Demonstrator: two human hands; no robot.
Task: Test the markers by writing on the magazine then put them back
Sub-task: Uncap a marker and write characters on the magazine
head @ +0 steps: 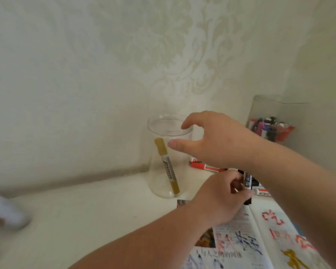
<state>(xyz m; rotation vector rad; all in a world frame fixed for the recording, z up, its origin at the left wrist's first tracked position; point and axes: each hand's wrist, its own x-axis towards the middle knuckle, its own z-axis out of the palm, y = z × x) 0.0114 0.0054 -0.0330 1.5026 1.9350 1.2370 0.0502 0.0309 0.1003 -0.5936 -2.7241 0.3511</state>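
A gold marker (166, 166) leans inside a clear round jar (159, 152) by the wall. My right hand (211, 138) hovers open just right of the jar's rim, thumb and fingers spread, holding nothing. Lower down, my left hand (221, 197) grips a black marker (247, 181) upright above the top edge of the open magazine (241, 245), whose pages carry red, blue and gold scribbles. A red marker (204, 166) lies on the table behind my hands.
A second clear container (270, 113) at the back right holds several markers. Another marker (262, 192) lies beside the magazine. A blurred white object (4, 212) sits at the left edge. The patterned wall stands close behind the jar.
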